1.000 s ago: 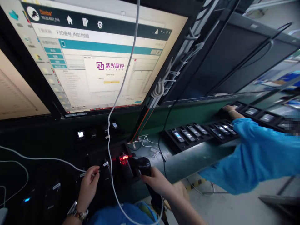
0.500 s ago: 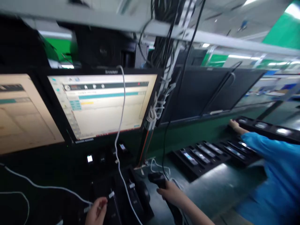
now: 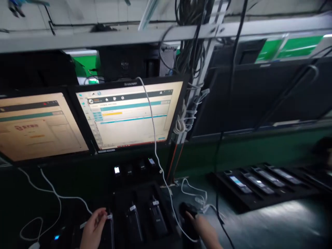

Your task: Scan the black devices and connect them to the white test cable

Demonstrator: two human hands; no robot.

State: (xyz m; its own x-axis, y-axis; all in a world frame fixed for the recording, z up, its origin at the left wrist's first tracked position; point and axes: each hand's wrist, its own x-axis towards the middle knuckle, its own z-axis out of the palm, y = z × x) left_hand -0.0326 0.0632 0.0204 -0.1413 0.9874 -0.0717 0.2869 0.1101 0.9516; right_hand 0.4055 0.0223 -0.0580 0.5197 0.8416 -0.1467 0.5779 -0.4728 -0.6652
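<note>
My left hand [image 3: 93,228] is at the lower left with its fingertips pinched together, where a white cable [image 3: 74,198] runs into it. The cable's end is hidden by the fingers. Just right of it, dark handheld devices with small white tags lie in a black tray [image 3: 145,192]; one device [image 3: 158,218] lies in the right slot. My right hand [image 3: 204,230] is wrapped round a black handheld barcode scanner [image 3: 188,210], low over the bench right of the tray. Blur and darkness hide part of its handle.
Two lit monitors [image 3: 135,131] stand behind the tray, and dark screens [image 3: 249,100] stand to the right. A loose white cable [image 3: 155,138] hangs in front of the lit screen. Phone-like devices lie in another black tray [image 3: 241,205] at right. Bundled cables cling to a metal post [image 3: 201,83].
The view has swung to the right and the co-worker's blue sleeve has left it. My right hand with the scanner is lower in the picture. A blue line has appeared on the middle screen.
</note>
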